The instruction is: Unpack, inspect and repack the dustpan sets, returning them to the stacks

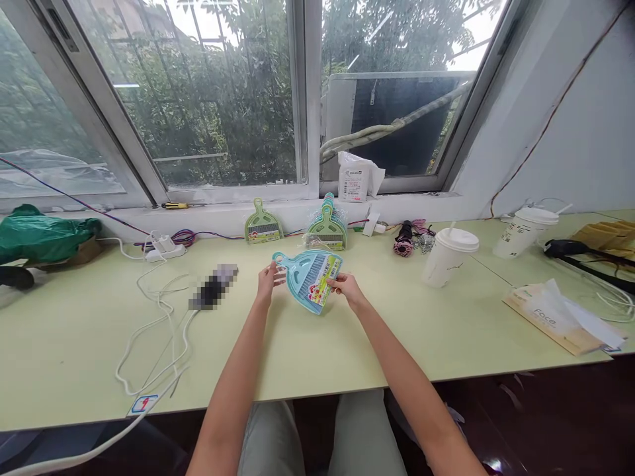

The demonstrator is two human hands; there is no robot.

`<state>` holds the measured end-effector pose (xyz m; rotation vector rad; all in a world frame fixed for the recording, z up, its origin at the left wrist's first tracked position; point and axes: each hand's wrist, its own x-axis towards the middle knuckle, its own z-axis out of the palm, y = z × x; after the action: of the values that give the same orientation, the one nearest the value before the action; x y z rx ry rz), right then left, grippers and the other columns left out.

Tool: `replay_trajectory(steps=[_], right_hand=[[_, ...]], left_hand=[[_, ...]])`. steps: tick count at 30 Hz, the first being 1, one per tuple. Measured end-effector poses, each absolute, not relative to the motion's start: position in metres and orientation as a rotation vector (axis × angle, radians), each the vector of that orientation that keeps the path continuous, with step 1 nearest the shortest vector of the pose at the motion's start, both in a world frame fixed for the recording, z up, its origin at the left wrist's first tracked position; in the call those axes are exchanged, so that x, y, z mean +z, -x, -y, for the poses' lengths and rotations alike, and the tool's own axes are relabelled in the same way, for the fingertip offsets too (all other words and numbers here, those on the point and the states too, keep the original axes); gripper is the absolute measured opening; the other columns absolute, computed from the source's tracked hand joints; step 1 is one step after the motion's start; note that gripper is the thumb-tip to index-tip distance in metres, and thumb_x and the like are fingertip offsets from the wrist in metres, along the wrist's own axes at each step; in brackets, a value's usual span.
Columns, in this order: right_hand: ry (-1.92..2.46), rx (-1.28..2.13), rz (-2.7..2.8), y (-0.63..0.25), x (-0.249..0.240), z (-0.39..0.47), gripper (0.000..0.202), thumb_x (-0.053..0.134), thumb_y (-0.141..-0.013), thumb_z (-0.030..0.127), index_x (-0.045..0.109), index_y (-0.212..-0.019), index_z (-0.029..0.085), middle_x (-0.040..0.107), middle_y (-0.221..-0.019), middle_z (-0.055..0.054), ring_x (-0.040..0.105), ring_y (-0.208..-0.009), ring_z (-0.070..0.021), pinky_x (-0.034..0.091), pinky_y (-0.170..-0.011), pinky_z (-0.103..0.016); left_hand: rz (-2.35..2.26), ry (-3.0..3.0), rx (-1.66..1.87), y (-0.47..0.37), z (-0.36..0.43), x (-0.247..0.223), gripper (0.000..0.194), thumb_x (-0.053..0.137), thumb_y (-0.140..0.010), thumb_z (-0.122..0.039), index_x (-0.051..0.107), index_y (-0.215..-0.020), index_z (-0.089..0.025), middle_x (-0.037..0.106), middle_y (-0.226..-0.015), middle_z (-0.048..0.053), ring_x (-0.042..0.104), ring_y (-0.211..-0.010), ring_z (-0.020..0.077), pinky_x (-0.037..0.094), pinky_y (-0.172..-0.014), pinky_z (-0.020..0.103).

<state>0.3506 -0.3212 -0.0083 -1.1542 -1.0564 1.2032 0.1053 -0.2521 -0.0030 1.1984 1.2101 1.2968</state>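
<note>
Light-blue dustpan set, tilted sideways

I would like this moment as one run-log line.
left hand: at handle | right hand: gripping opposite end | item: blue dustpan-and-brush set | behind: green dustpan set, stacked dustpan sets

from here i see a person with bare hands: the left hand a little left of the frame's middle, the right hand a little right of it, both with slim fingers. the left forearm and the right forearm are bare too, slender at the wrists and broader toward the bottom edge. at the lower middle show trousers in a pale, greyish green, plain and matte, softly creased along the legs; the weave is too fine to make out.
</note>
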Motion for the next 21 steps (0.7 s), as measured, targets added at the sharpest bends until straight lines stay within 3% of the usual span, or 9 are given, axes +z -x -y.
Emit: replay_trajectory(steps=[2, 4, 9, 12, 15, 17, 19, 21], right_hand=[[1.155, 1.216, 1.109, -0.354, -0.007, 0.323, 0.037, 0.081, -0.048, 0.043, 0.071, -0.071, 0.015, 0.068, -0.067, -0.003, 0.047, -0.049, -0.0084, 0.028, -0.045, -0.023], [1.165, 1.264, 1.201, -0.356, -0.007, 0.325, 0.036, 0.080, -0.051, 0.041, 0.072, -0.074, 0.015, 0.067, -0.065, -0.002, 0.047, -0.048, -0.0077, 0.027, -0.046, -0.022], [1.158, 1.411, 1.390, -0.353, -0.006, 0.329, 0.034, 0.080, -0.054, 0.040, 0.073, -0.076, 0.015, 0.067, -0.064, -0.001, 0.045, -0.047, -0.0065, 0.023, -0.045, -0.021], [1.156, 1.400, 1.366, -0.356, -0.005, 0.328, 0.035, 0.080, -0.053, 0.041, 0.074, -0.076, 0.015, 0.068, -0.066, -0.002, 0.043, -0.048, -0.0064, 0.021, -0.044, -0.021], [1.180, 1.326, 1.218, -0.368, -0.007, 0.324, 0.036, 0.081, -0.052, 0.039, 0.074, -0.077, 0.016, 0.069, -0.068, -0.002, 0.043, -0.048, -0.0065, 0.022, -0.043, -0.021], [1.192, 1.264, 1.062, -0.377, -0.010, 0.319, 0.033, 0.081, -0.051, 0.036, 0.073, -0.076, 0.015, 0.069, -0.070, -0.003, 0.042, -0.048, -0.0065, 0.025, -0.042, -0.021], [1.205, 1.228, 0.896, -0.384, -0.014, 0.315, 0.027, 0.080, -0.051, 0.030, 0.071, -0.072, 0.015, 0.069, -0.072, -0.005, 0.043, -0.048, -0.0067, 0.027, -0.041, -0.021], [1.222, 1.218, 0.765, -0.388, -0.018, 0.311, 0.021, 0.080, -0.051, 0.024, 0.069, -0.067, 0.014, 0.070, -0.072, -0.006, 0.044, -0.047, -0.0071, 0.029, -0.040, -0.021]], left_hand=[[-1.264, -1.362, 1.399, -0.099, 0.254, 0.004, 0.056, 0.054, -0.079, -0.061, 0.059, -0.119, -0.022, 0.063, -0.120, 0.013, 0.060, -0.110, 0.0261, 0.051, -0.083, 0.036], [-1.272, -1.539, 1.430, -0.093, 0.256, 0.009, 0.055, 0.061, -0.076, -0.055, 0.059, -0.122, -0.026, 0.063, -0.122, 0.010, 0.055, -0.118, 0.0262, 0.047, -0.090, 0.036], [-1.142, -1.654, 1.057, -0.091, 0.256, 0.011, 0.034, 0.074, -0.064, -0.048, 0.073, -0.078, -0.017, 0.072, -0.077, 0.010, 0.067, -0.074, 0.0248, 0.053, -0.074, 0.037], [-1.113, -1.583, 1.117, -0.086, 0.250, 0.010, 0.031, 0.073, -0.065, -0.045, 0.071, -0.072, -0.015, 0.071, -0.073, 0.011, 0.067, -0.070, 0.0227, 0.054, -0.072, 0.035], [-1.398, -1.405, 1.302, -0.061, 0.243, 0.012, 0.030, 0.067, -0.071, -0.043, 0.068, -0.081, -0.014, 0.071, -0.084, 0.012, 0.068, -0.080, 0.0249, 0.052, -0.081, 0.039], [-1.804, -1.214, 1.457, -0.033, 0.242, 0.012, 0.033, 0.060, -0.077, -0.042, 0.065, -0.094, -0.014, 0.069, -0.101, 0.016, 0.065, -0.098, 0.0297, 0.047, -0.091, 0.046], [-2.261, -0.975, 1.606, -0.004, 0.246, 0.013, 0.050, 0.061, -0.076, -0.042, 0.056, -0.116, -0.012, 0.057, -0.126, 0.022, 0.049, -0.122, 0.0360, 0.035, -0.102, 0.055], [-2.540, -0.738, 1.795, 0.015, 0.253, 0.015, 0.077, 0.063, -0.074, -0.048, 0.037, -0.135, -0.009, 0.032, -0.146, 0.026, 0.026, -0.138, 0.0389, 0.020, -0.109, 0.060]])
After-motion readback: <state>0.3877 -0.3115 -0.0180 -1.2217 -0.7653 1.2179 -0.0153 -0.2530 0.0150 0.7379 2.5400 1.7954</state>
